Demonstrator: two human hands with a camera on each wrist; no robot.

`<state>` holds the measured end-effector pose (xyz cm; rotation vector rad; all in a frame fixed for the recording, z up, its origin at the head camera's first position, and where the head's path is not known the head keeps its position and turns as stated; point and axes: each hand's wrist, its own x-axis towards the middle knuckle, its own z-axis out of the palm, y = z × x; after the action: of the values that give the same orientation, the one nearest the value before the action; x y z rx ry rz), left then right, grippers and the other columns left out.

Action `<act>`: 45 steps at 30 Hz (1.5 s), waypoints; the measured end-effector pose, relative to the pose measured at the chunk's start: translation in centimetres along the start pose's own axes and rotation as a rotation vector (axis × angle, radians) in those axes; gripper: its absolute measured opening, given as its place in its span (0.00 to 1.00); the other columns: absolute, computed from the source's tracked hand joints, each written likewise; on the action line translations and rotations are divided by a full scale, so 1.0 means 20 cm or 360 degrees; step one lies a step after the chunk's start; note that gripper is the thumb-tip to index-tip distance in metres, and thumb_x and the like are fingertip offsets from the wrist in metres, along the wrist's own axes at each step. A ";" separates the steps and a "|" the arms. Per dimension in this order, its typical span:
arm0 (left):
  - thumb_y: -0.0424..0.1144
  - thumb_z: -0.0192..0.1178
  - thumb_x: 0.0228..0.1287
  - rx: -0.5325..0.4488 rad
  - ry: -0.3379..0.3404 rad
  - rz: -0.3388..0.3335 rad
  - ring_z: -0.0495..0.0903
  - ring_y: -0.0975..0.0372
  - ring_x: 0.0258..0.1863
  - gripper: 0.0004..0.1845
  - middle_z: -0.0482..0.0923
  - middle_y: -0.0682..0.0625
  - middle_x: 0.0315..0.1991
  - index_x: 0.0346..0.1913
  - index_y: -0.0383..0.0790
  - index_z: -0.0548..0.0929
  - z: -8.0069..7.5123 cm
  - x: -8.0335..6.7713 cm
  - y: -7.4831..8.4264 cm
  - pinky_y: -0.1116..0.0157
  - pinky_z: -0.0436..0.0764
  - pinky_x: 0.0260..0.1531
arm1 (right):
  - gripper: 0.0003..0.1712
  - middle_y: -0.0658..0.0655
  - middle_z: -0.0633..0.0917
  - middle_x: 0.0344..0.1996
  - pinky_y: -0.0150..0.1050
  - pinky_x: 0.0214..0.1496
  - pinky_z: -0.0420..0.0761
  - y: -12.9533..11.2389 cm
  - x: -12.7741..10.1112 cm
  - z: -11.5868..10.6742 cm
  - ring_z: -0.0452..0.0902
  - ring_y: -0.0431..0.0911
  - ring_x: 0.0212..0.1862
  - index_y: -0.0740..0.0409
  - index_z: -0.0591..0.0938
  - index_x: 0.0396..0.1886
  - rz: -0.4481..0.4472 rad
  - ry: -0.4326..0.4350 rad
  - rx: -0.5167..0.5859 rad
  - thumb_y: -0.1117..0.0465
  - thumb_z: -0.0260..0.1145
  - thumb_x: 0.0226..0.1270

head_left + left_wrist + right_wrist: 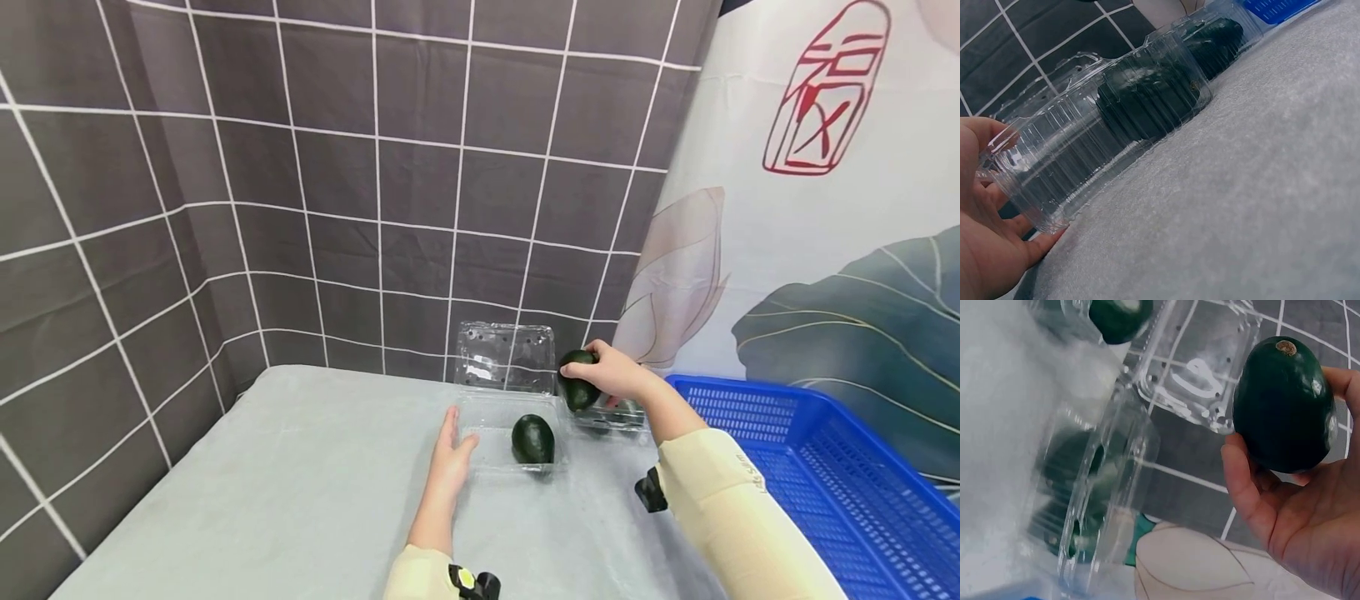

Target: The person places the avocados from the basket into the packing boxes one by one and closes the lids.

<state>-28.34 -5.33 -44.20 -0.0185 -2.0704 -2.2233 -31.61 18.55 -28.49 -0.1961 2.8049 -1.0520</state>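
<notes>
My right hand (617,375) grips a dark green avocado (576,381) in the air over the right end of an open clear plastic clamshell box (491,419). In the right wrist view the fingers (1244,487) curl round that avocado (1284,403). A second avocado (533,439) lies inside the box, whose lid (506,357) stands up at the back. With straight fingers, my left hand (452,457) rests flat against the box's left end. Up close, the left hand (985,225) touches the box wall (1066,156).
A second clear box (613,417) with avocados inside sits just right of the open one, below my right hand. A blue plastic basket (817,475) stands at the table's right. Grey tiled cloth walls close in the back and left of the grey table (300,492).
</notes>
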 end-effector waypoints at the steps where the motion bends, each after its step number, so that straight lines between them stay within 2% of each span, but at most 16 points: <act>1: 0.30 0.51 0.62 -0.0001 0.0001 0.0002 0.43 0.44 0.69 0.37 0.46 0.39 0.71 0.72 0.34 0.48 0.00 0.00 0.00 0.45 0.43 0.66 | 0.36 0.70 0.72 0.45 0.45 0.23 0.82 -0.01 0.00 0.01 0.76 0.55 0.37 0.65 0.63 0.56 -0.0002 -0.0002 -0.0003 0.45 0.60 0.58; 9: 0.30 0.51 0.62 -0.0002 -0.0003 0.0016 0.43 0.44 0.69 0.37 0.47 0.40 0.71 0.72 0.34 0.48 0.00 0.01 0.00 0.46 0.43 0.66 | 0.36 0.69 0.73 0.47 0.49 0.28 0.83 -0.04 0.04 0.07 0.75 0.56 0.44 0.65 0.62 0.58 -0.0013 -0.0028 0.0041 0.44 0.59 0.59; 16: 0.31 0.51 0.62 0.0022 0.0011 -0.0009 0.44 0.44 0.69 0.37 0.47 0.39 0.71 0.72 0.35 0.49 0.00 0.01 0.00 0.45 0.44 0.66 | 0.36 0.67 0.74 0.46 0.44 0.27 0.80 -0.05 0.08 0.14 0.74 0.53 0.39 0.63 0.63 0.57 -0.0025 0.0012 -0.0016 0.43 0.59 0.58; 21: 0.35 0.48 0.66 0.0034 0.0017 -0.0035 0.45 0.45 0.69 0.34 0.47 0.40 0.71 0.72 0.36 0.49 0.00 0.00 0.01 0.47 0.45 0.66 | 0.36 0.67 0.75 0.45 0.46 0.37 0.78 -0.06 0.10 0.17 0.74 0.54 0.42 0.65 0.64 0.58 -0.0087 0.0012 -0.0069 0.44 0.58 0.60; 24: 0.38 0.43 0.71 0.0021 0.0017 -0.0023 0.46 0.45 0.69 0.30 0.47 0.40 0.71 0.72 0.35 0.49 0.00 0.00 0.02 0.48 0.48 0.66 | 0.36 0.66 0.75 0.45 0.48 0.40 0.77 -0.07 0.11 0.18 0.74 0.55 0.44 0.65 0.64 0.59 -0.0082 -0.0007 -0.0083 0.44 0.58 0.61; 29: 0.38 0.35 0.74 -0.0016 0.0026 0.0058 0.50 0.43 0.67 0.26 0.48 0.37 0.70 0.71 0.33 0.50 0.00 0.00 0.01 0.46 0.54 0.64 | 0.37 0.67 0.75 0.47 0.47 0.39 0.77 -0.09 0.13 0.23 0.74 0.55 0.44 0.65 0.63 0.60 -0.0062 0.0015 -0.0087 0.44 0.57 0.60; 35: 0.36 0.34 0.74 -0.0011 0.0052 0.0113 0.50 0.42 0.67 0.25 0.51 0.36 0.69 0.70 0.31 0.52 0.00 0.00 0.00 0.46 0.52 0.65 | 0.37 0.65 0.76 0.46 0.48 0.42 0.76 -0.11 0.16 0.33 0.74 0.55 0.44 0.65 0.64 0.61 -0.0047 0.0045 -0.0032 0.46 0.57 0.60; 40: 0.36 0.33 0.74 -0.0028 0.0034 0.0084 0.49 0.43 0.68 0.25 0.50 0.37 0.70 0.70 0.32 0.51 0.00 0.00 0.00 0.45 0.52 0.64 | 0.35 0.66 0.73 0.54 0.50 0.44 0.75 -0.13 0.16 0.41 0.74 0.55 0.47 0.60 0.64 0.61 -0.0059 0.0045 -0.0023 0.45 0.59 0.59; 45: 0.36 0.33 0.74 -0.0061 0.0011 0.0068 0.48 0.42 0.68 0.25 0.49 0.37 0.70 0.71 0.31 0.51 0.00 0.01 0.00 0.44 0.53 0.63 | 0.31 0.67 0.69 0.58 0.49 0.43 0.75 -0.15 0.17 0.48 0.74 0.55 0.45 0.57 0.65 0.56 -0.0098 0.0050 0.0004 0.49 0.62 0.57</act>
<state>-28.46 -5.42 -44.26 -0.0575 -2.0046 -2.2348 -33.10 9.62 -33.95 -0.2694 2.8423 -1.0803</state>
